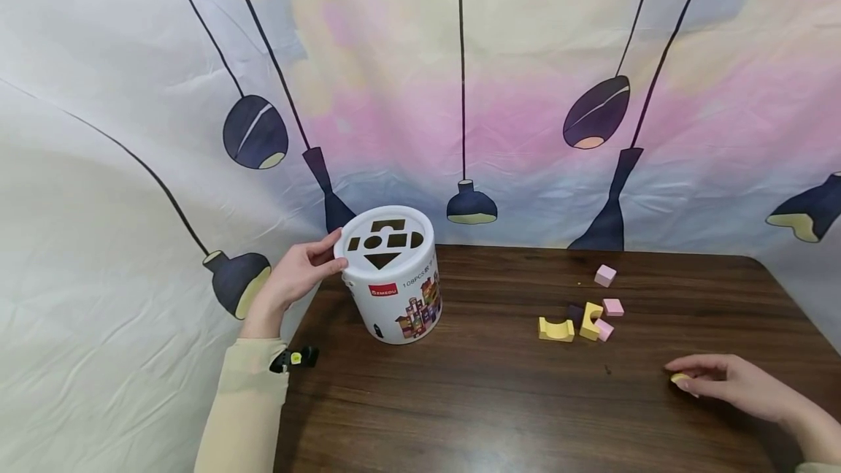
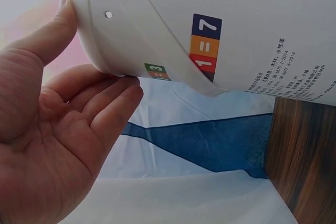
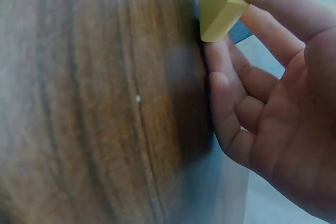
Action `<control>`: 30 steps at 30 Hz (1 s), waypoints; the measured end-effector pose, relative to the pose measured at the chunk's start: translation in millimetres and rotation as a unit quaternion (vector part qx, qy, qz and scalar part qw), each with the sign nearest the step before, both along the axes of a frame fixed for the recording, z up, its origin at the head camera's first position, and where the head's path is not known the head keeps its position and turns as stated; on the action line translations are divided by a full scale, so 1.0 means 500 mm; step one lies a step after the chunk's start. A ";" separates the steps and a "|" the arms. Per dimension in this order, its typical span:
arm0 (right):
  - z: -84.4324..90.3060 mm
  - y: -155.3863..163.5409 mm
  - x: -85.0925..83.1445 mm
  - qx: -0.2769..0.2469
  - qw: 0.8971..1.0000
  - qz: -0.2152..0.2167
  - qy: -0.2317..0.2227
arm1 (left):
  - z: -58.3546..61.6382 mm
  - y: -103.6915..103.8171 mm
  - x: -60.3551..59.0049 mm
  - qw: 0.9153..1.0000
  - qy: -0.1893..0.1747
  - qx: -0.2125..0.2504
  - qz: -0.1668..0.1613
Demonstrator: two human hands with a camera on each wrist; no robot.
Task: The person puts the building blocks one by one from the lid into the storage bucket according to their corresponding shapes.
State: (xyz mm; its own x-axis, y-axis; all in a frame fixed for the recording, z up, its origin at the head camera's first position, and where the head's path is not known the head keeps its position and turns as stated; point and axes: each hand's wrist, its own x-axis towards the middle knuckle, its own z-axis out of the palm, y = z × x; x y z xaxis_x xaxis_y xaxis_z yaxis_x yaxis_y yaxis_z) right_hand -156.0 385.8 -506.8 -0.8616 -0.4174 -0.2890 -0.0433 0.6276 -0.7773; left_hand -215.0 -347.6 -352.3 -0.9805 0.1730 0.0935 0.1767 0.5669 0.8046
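Note:
A white shape-sorter bucket (image 1: 396,277) with cut-out holes in its lid stands tilted at the table's left rear. My left hand (image 1: 298,274) touches its upper rim with thumb and straight fingers; the left wrist view shows the fingertips (image 2: 123,85) against the bucket wall (image 2: 210,30). My right hand (image 1: 716,379) rests on the table at the front right and pinches a small yellow block (image 1: 679,379), seen in the right wrist view as a yellow wedge (image 3: 219,8) between thumb and fingers.
Loose blocks lie right of centre: a yellow arch (image 1: 555,330), another yellow piece (image 1: 590,320), pink cubes (image 1: 605,275) (image 1: 613,306), and a dark block (image 1: 574,312). The dark wooden table (image 1: 499,400) ends at a printed cloth backdrop (image 1: 460,93).

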 end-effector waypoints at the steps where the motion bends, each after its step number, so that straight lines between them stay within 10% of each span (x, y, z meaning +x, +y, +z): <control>1: 0.001 0.000 -0.001 0.003 1.000 -0.001 -0.001 | 0.001 0.001 0.000 1.000 -0.001 0.001 0.000; 30: 0.012 -0.027 -0.017 0.066 0.992 -0.063 0.083 | 0.001 0.000 0.001 1.000 -0.003 -0.006 -0.002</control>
